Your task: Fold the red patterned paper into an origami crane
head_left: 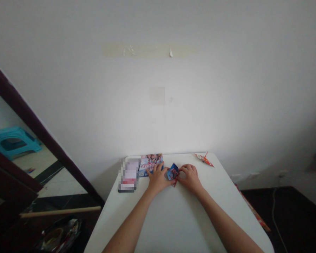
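A small folded piece of printed paper (173, 171), blue with red and white, is held just above the white table between my two hands. My left hand (158, 179) grips its left side with thumb and index finger, while the other fingers spread out over a printed leaflet (146, 163). From the right, my right hand (191, 177) pinches the paper's edge, its remaining fingers curled. A reddish part of the paper shows below the thumbs. Farther back on the right lies a folded paper crane (204, 160) in red, orange and white.
The white table (171, 221) stands against a plain wall. At its left lies a blurred-out phone-like device (130, 175). A dark-framed mirror (37, 119) leans at the left, showing a blue stool (14, 140). A wooden stick (60, 212) and a cable (274, 207) are lower down.
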`<state>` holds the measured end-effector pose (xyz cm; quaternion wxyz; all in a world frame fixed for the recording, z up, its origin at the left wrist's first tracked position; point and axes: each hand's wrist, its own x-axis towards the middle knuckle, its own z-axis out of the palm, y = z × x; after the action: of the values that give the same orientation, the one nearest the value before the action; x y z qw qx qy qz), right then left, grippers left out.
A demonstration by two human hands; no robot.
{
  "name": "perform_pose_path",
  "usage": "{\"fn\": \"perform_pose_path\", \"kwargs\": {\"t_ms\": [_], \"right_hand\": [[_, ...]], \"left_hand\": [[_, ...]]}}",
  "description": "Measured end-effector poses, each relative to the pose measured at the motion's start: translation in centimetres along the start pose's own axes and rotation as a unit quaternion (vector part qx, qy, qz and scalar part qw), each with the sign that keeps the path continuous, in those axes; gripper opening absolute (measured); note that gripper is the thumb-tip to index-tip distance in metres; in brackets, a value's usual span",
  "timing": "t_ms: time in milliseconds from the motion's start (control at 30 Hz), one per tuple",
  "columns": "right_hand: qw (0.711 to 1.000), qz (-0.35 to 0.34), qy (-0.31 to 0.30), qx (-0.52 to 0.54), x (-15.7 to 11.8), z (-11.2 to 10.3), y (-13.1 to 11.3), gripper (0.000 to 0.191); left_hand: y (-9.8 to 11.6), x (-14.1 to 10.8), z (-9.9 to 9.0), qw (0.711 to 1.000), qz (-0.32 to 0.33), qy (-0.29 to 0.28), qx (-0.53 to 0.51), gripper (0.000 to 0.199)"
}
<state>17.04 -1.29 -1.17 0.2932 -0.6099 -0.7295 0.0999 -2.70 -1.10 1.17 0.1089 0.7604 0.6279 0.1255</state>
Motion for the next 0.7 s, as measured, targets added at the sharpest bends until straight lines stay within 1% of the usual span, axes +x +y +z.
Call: {"fn": "perform_pose_path", "kwargs": {"t_ms": [167,300,400,533,700], "right_hand": [[0.999,-0.033,-0.018,-0.006,0.2,-0.4,0.7,0.027],[0.999,-0.042,-0.033,0.011,0.4,-0.9,1.2,0.020],[0.999,-0.038,-0.032,0.021,0.5,-1.0,1.2,0.020],[0.999,-0.032,-0.024,0.025,0.5,-0.9,1.1,0.019],[0.998,-0.055,-0.024,0.025,0.6,-0.7,1.1,0.018]], "left_hand": [[-0.2,0.3,0.0,1.000,-0.013,-0.005,-0.010,0.063],[-0.4,0.4,0.2,0.999,-0.027,0.019,-0.026,0.061],[-0.5,0.4,0.5,0.999,-0.027,0.030,-0.034,0.061],[-0.6,0.5,0.8,0.999,-0.024,0.027,-0.031,0.062],[-0.7,0.6,0.8,0.999,-0.026,0.025,-0.030,0.060]]}}
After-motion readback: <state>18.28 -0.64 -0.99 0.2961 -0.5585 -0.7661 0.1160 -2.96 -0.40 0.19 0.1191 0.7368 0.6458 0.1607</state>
